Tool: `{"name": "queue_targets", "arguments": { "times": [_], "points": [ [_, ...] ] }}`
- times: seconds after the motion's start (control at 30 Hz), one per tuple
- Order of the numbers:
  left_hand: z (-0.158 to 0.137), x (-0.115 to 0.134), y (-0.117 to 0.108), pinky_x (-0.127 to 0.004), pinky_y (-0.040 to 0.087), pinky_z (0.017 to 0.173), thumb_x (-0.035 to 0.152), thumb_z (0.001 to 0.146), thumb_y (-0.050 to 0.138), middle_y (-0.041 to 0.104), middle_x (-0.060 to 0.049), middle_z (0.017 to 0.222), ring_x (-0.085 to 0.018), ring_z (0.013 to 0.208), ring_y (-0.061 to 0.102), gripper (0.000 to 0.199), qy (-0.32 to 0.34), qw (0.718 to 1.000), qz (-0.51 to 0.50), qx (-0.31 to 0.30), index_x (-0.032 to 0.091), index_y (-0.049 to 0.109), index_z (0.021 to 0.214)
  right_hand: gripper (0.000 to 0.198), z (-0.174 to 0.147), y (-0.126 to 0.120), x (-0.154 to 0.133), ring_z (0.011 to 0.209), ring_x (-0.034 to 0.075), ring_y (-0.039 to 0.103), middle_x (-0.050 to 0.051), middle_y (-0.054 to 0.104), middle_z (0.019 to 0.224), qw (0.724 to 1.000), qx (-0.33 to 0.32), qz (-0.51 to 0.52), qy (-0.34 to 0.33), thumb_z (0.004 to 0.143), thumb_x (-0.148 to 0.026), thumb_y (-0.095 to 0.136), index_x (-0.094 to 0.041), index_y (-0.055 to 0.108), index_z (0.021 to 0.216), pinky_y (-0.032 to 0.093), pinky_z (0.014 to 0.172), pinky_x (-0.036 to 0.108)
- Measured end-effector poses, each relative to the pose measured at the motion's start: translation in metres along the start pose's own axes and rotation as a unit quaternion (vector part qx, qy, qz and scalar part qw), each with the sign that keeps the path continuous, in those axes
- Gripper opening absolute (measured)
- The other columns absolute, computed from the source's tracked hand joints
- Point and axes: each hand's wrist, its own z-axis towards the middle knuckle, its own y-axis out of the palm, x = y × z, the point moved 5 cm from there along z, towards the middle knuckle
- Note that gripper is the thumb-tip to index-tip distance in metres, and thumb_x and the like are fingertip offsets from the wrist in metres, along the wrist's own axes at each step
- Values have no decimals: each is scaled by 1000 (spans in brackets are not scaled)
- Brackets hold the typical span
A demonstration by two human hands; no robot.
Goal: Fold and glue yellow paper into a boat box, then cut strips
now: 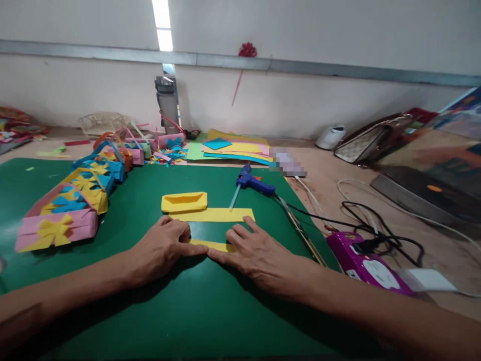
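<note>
A narrow yellow paper strip (212,245) lies on the green mat between my two hands. My left hand (162,246) holds its left end, fingers curled and thumb stretched along the near edge. At the right end, my right hand (259,253) grips the strip, its thumb tip meeting my left thumb near the middle; one finger points outward. Just beyond them is a flat yellow paper strip (214,215), close to my right fingertips. A folded yellow paper box (184,202) sits behind its left part. The blue glue gun (255,183) rests farther back, its glue stick pointing toward me.
Decorated paper baskets (60,228) line the left of the green mat (150,311). Coloured paper sheets (233,148) and scraps lie behind. A grey bottle (168,103) stands by the wall. At right are a purple power strip (370,263), black cables (379,215) and a handbag (370,138).
</note>
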Motion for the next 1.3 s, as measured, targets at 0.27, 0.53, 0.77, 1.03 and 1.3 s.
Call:
{"name": "queue_targets", "arguments": {
  "times": [0.27, 0.53, 0.77, 1.03, 1.3],
  "points": [
    [0, -2, -4, -30, 28, 73, 27, 94, 41, 50, 1, 76, -14, 70, 41, 32, 16, 999, 15, -33, 44, 56, 115, 56, -8, -8, -1, 86, 22, 45, 8, 53, 94, 1000, -23, 20, 1, 75, -9, 48, -26, 45, 128, 29, 89, 50],
    [-30, -24, -1, -32, 32, 77, 20, 95, 31, 49, 0, 73, -14, 70, 42, 39, -12, 1000, -3, -2, 42, 58, 114, 62, -38, 0, 6, 112, 27, 41, 12, 51, 115, 998, -10, 31, 50, 70, 0, 43, -27, 47, 125, 26, 93, 56],
    [-43, -26, -2, -30, 33, 69, 20, 94, 29, 52, -1, 71, -14, 67, 42, 41, -47, 999, -6, 12, 39, 60, 114, 62, -69, 6, 11, 124, 30, 34, 13, 49, 125, 996, 10, 16, 87, 69, 3, 42, -25, 49, 124, 23, 95, 60],
    [-64, -21, -11, -28, 38, 65, 12, 89, 33, 58, -3, 74, -16, 69, 49, 41, -101, 992, 69, 37, 30, 67, 104, 49, -99, 4, 11, 122, 31, 37, 13, 55, 118, 993, 70, -25, 97, 71, 3, 41, -18, 56, 113, 27, 93, 56],
    [-22, 50, -20, -32, 46, 74, 6, 88, 36, 62, -9, 97, -20, 86, 53, 32, 59, 973, 133, 180, 16, 53, 114, 24, -82, -3, -4, 70, 21, 53, 11, 61, 75, 974, 89, -201, 63, 85, -5, 39, -6, 60, 96, 38, 74, 41]
  ]
}}
